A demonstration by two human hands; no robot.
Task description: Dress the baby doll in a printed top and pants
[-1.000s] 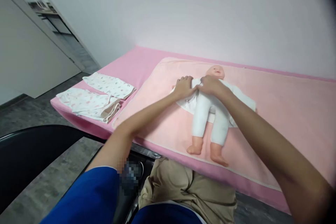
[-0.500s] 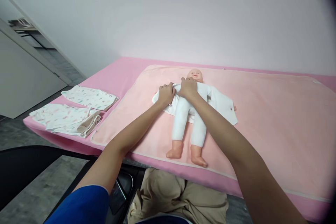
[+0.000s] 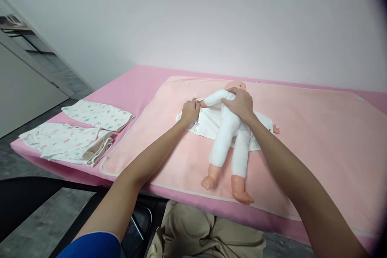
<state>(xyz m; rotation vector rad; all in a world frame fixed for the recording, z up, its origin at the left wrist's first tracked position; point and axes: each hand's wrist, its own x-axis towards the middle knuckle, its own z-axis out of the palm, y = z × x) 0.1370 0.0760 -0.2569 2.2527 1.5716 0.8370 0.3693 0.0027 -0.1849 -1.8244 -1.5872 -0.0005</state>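
A baby doll with a white cloth body lies tilted towards its side on the peach mat, its head by the wall and its bare feet towards me. My right hand is wrapped round its upper body, just below the head. Beneath the doll a white baby shirt is spread out, one part reaching left and another right. My left hand pinches the shirt's left part beside the doll's small hand. One doll arm stretches towards my left fingers; the other hand pokes out at the right sleeve end.
The peach mat covers much of the pink bed, which stands against a white wall. Two folded printed baby garments, one green-patterned and one pink-patterned, lie at the left end. A black chair is at lower left.
The doll has been rolled from its back towards its side, and its arm on the left now shows, stretched out. My right hand has shifted right with the body; my left stays at the shirt.
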